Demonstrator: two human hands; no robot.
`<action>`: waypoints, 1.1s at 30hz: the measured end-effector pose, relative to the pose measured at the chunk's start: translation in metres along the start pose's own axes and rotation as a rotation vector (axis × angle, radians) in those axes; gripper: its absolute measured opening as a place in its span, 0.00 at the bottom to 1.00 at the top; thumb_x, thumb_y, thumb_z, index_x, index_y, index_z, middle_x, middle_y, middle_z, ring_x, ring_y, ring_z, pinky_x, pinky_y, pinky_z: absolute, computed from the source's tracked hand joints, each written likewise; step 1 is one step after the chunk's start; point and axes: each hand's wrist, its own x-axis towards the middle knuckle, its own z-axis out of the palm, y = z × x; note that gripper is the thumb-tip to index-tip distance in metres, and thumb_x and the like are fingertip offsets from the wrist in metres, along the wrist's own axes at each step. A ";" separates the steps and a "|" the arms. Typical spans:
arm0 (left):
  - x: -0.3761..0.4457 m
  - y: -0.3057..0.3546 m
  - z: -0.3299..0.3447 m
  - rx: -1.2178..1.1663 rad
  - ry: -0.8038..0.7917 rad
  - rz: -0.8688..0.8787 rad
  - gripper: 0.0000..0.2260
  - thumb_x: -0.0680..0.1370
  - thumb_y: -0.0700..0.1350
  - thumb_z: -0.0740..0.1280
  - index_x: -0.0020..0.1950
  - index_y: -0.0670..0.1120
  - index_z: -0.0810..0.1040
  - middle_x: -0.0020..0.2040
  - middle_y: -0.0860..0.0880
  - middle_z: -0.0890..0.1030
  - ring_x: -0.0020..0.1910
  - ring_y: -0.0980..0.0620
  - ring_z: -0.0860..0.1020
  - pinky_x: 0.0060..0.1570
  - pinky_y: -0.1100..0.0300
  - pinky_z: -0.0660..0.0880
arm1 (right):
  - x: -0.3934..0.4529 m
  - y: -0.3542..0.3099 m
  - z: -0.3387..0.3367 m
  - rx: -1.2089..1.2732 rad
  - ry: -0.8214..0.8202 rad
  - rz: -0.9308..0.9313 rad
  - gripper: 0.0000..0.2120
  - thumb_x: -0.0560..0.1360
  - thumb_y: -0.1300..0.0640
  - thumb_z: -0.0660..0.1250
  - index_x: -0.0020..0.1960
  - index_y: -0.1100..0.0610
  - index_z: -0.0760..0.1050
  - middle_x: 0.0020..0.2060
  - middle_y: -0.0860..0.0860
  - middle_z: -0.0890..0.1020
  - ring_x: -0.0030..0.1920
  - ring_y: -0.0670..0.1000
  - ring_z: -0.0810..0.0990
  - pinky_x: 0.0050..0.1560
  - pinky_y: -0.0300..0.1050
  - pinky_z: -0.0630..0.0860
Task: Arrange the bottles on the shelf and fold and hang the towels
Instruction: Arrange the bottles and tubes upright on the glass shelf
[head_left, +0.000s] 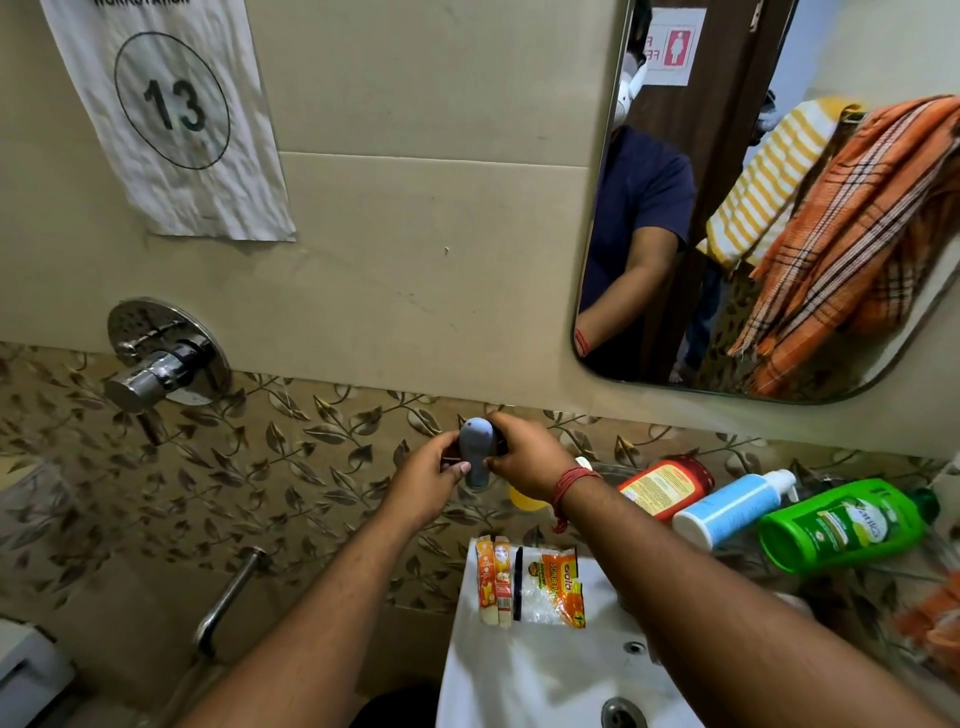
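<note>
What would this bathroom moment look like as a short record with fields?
place: bathroom, above a white sink
left hand: grips a grey bottle
right hand: grips the same grey bottle from the other side
shelf: red bottle, white bottle and green bottle, all lying on their sides
sink rim: tube and scrub pad packet
mirror: shows a yellow striped towel and an orange checked towel hanging
wall: paper sign numbered 13
</note>
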 end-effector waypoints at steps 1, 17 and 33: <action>0.000 0.000 0.000 0.004 0.001 0.004 0.21 0.81 0.39 0.66 0.74 0.49 0.71 0.67 0.49 0.79 0.68 0.51 0.75 0.60 0.58 0.72 | -0.001 0.001 0.001 0.004 0.003 0.001 0.20 0.74 0.62 0.70 0.64 0.52 0.74 0.57 0.53 0.81 0.57 0.53 0.79 0.58 0.50 0.78; -0.049 -0.007 0.014 0.118 0.184 0.236 0.05 0.82 0.45 0.64 0.55 0.52 0.79 0.48 0.56 0.81 0.48 0.60 0.78 0.43 0.64 0.75 | -0.030 0.037 -0.049 -0.736 -0.191 -0.289 0.24 0.77 0.58 0.69 0.71 0.52 0.68 0.60 0.54 0.79 0.57 0.56 0.79 0.53 0.51 0.80; -0.063 0.031 0.073 -0.078 0.054 -0.013 0.08 0.82 0.42 0.63 0.60 0.52 0.74 0.63 0.51 0.74 0.63 0.54 0.73 0.57 0.59 0.71 | -0.029 0.022 -0.029 -0.879 -0.341 -0.255 0.19 0.76 0.62 0.69 0.66 0.56 0.72 0.54 0.56 0.80 0.52 0.56 0.80 0.48 0.47 0.79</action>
